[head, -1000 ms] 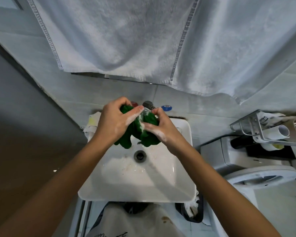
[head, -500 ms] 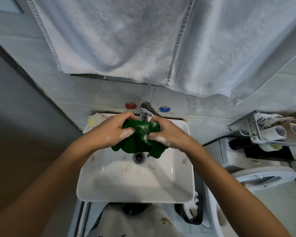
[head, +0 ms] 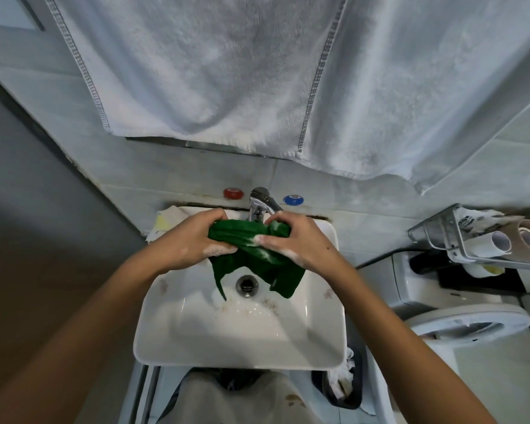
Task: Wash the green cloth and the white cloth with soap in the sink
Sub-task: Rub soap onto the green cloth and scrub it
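Two hands hold the green cloth (head: 251, 255) bunched above the white sink (head: 239, 341), just in front of the chrome tap (head: 262, 203). At the 9 o'clock end of the cloth, the left hand (head: 190, 243) has its grip clamped on the fabric, fingers curled over the top and thumb underneath. At the 3 o'clock end, the right hand (head: 294, 243) has its grip clamped the same way, thumb pressing on the near face. White suds show on both hands and on the cloth between them. Loose green ends hang toward 6 o'clock, over the drain (head: 247, 284), without touching the basin floor as far as can be seen.

At 10 o'clock from the sink, the white cloth (head: 166, 221) lies crumpled on the back corner of the rim. Red (head: 233, 193) and blue (head: 293, 199) knobs sit on the wall either side of the tap. A large white towel (head: 257, 81) hangs at 12 o'clock. At 3 o'clock, a wire rack (head: 471, 237) holds paper rolls above a toilet (head: 465, 325).
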A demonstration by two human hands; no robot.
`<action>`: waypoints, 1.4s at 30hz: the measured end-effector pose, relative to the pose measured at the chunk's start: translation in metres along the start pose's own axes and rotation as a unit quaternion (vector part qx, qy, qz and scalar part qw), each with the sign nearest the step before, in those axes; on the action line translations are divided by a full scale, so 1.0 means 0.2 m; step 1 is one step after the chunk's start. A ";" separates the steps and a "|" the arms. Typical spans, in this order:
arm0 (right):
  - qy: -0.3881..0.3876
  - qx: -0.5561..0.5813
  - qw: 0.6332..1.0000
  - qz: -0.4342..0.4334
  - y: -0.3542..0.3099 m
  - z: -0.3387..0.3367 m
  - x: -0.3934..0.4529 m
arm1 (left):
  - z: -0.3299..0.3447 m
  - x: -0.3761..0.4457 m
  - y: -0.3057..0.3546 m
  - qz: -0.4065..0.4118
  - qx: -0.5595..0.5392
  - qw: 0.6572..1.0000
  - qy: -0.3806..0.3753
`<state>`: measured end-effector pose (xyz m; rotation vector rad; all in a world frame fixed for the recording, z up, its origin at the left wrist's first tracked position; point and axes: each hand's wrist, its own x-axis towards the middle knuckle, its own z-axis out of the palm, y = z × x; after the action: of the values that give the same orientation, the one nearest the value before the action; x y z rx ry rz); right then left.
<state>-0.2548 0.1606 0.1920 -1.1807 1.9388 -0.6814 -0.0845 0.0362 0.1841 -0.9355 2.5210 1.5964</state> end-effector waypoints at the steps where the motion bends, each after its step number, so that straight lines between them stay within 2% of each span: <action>1: -0.016 -0.040 0.999 -0.007 0.01 -0.01 0.00 | 0.00 0.00 -0.01 -0.003 -0.009 1.000 0.003; 5: -0.139 -0.115 0.984 0.009 0.02 -0.08 -0.04 | 0.01 -0.03 -0.03 -0.001 -0.026 0.999 -0.023; 9: -0.250 -0.195 0.948 0.026 0.01 -0.09 -0.05 | 0.05 -0.04 0.01 0.016 -0.008 0.999 -0.046; 11: -0.257 -0.250 0.933 0.018 0.02 -0.07 -0.03 | 0.05 -0.05 0.04 0.000 0.029 0.998 -0.062; 13: -0.232 -0.270 0.934 0.015 0.03 -0.06 -0.02 | 0.05 -0.06 0.06 -0.021 0.146 0.987 -0.070; 16: -0.213 -0.229 0.949 0.023 0.06 -0.03 -0.01 | 0.05 -0.07 0.08 -0.002 0.371 0.927 -0.054; 19: -0.194 -0.191 0.962 0.017 0.07 0.00 -0.03 | 0.07 -0.06 0.06 0.025 0.435 0.899 -0.032; 22: -0.158 -0.172 0.972 0.010 0.06 0.01 -0.04 | 0.06 -0.06 0.03 0.013 0.407 0.913 -0.027; 27: -0.128 -0.147 0.981 0.003 0.06 0.02 -0.05 | 0.05 -0.06 0.01 -0.032 0.265 0.962 -0.052; 36: -0.224 -0.071 0.972 -0.002 0.09 -0.02 -0.08 | 0.03 -0.10 -0.06 -0.030 0.135 0.984 -0.115; 42: -0.235 -0.199 0.951 0.037 0.03 0.00 -0.07 | 0.05 -0.12 -0.04 -0.016 0.173 0.976 -0.130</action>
<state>-0.2532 0.1755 0.1912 -1.3535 1.7324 0.0498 -0.0631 0.0529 0.1808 -0.6742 2.4677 1.1286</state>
